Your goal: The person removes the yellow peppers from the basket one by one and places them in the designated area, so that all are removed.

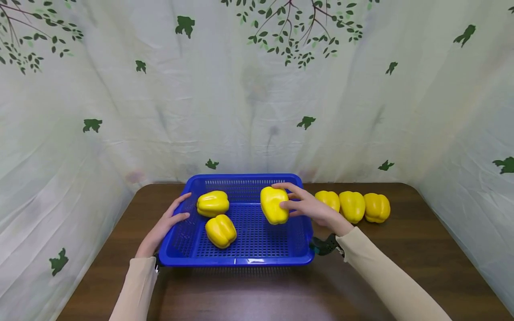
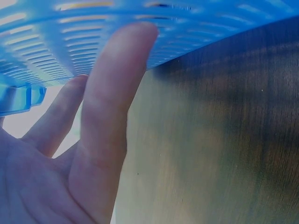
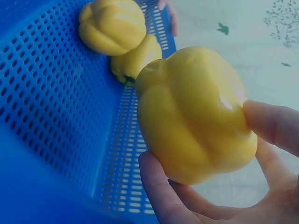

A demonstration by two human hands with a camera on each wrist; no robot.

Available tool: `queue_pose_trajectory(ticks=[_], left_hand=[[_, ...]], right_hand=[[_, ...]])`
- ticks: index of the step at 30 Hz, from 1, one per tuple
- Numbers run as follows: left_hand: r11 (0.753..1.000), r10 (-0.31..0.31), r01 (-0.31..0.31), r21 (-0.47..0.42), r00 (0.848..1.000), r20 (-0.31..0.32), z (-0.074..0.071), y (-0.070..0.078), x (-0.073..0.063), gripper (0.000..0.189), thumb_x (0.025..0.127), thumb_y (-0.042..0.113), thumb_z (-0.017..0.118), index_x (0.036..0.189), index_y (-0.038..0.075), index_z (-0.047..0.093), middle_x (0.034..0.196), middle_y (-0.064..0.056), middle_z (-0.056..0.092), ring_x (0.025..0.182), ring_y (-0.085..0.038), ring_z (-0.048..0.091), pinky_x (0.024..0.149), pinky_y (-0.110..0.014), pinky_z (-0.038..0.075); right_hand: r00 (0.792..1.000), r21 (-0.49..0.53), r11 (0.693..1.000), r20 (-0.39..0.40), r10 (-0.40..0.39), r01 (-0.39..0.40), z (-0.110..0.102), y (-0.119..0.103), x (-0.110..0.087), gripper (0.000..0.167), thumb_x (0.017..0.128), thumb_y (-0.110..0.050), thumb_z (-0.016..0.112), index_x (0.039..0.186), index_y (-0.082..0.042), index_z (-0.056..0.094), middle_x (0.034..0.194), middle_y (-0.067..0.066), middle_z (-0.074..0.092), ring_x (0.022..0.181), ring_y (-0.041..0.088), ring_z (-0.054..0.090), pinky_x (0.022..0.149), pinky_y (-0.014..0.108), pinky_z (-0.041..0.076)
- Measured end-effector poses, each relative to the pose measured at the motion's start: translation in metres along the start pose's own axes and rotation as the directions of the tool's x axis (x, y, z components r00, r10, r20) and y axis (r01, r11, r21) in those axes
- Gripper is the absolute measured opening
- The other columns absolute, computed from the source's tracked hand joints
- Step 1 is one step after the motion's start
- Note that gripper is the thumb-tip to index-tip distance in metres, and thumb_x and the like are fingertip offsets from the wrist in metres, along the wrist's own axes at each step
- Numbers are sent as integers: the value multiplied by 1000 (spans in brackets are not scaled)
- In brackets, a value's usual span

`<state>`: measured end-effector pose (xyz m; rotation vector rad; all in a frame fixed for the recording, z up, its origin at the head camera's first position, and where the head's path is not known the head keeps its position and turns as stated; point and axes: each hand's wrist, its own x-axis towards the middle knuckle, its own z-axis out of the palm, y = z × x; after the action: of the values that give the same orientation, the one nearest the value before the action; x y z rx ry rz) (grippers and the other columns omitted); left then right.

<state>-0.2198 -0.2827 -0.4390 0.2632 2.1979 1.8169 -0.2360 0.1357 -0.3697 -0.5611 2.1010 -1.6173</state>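
A yellow bell pepper [image 1: 274, 205] is held between the thumb and fingers of my right hand [image 1: 311, 208], over the right half of a blue plastic basket [image 1: 241, 262]. In the right wrist view, fingertips press the sides of this bell pepper [image 3: 196, 116]. Two more yellow bell peppers, a rear one [image 1: 213, 203] and a nearer one [image 1: 221, 231], lie inside toward the basket's left. My left hand [image 1: 162, 225] is at the left rim with thumb and forefinger spread. Seen from the left wrist, its straight fingers [image 2: 105, 107] touch the slotted wall.
To the right of the basket, three yellow bell peppers [image 1: 352, 207] stand in a row on the brown wooden table [image 1: 401, 263]. A pale curtain [image 1: 257, 111] with printed leaves hangs behind the table and along both sides.
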Motion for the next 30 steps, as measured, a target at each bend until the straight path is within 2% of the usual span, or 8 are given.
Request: queue_pose_trajectory(ticks=[11, 20, 30], left_hand=[[1000, 1, -1, 8, 1000, -5, 0, -1, 0, 59, 101, 26, 43, 153, 30, 14, 154, -17, 10, 121, -51, 39, 88, -54, 47], [1000, 8, -8, 9, 1000, -4, 0, -2, 0, 60, 101, 27, 44, 153, 30, 14, 155, -17, 10, 121, -51, 39, 88, -55, 47], [1000, 8, -8, 4, 1000, 0, -1, -2, 1, 59, 102, 27, 43, 153, 30, 14, 154, -17, 10, 120, -49, 40, 88, -52, 48]], right_hand=[[999, -55, 998, -43, -18, 15, -12, 0, -15, 55, 95, -28, 60, 146, -24, 39, 136, 14, 41, 120, 32, 42, 91, 48, 47], [997, -41, 999, -79, -14, 11, -22, 3, -27, 54, 96, -28, 58, 146, -24, 38, 136, 17, 41, 118, 34, 45, 89, 45, 49], [994, -42, 999, -105, -4, 0, -31, 5, -37, 55, 97, -30, 56, 147, -22, 34, 133, 20, 40, 112, 34, 49, 91, 50, 46]])
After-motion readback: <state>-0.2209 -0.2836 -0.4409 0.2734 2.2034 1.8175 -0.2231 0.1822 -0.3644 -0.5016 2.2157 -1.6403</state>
